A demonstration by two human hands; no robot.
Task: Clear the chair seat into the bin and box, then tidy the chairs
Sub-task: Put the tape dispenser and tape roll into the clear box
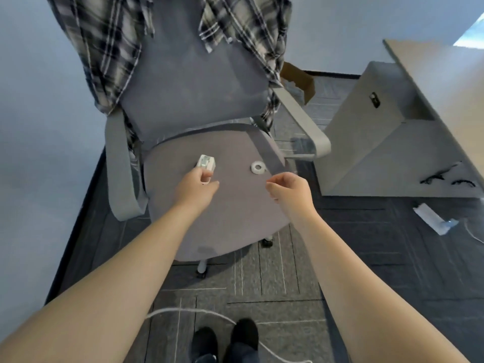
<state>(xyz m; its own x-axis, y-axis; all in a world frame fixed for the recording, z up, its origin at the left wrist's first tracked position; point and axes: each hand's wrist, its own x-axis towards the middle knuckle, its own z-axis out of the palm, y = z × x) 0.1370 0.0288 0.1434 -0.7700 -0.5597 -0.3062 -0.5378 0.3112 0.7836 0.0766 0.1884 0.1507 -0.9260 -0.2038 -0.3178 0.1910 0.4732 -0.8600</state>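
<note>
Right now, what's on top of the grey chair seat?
On the grey fabric chair seat: a small white roll of tape lying free, and a small white plastic object gripped by the left hand. The right hand hovers nearby; whatever lies beneath both hands is hidden.

The single head camera is looking steeply down and forward from standing height; the chair seat [225, 189] is sitting centre frame, near the lens. The wide angle is bending the wall and desk [442, 82] edges; no second view is sharing the scene.
</note>
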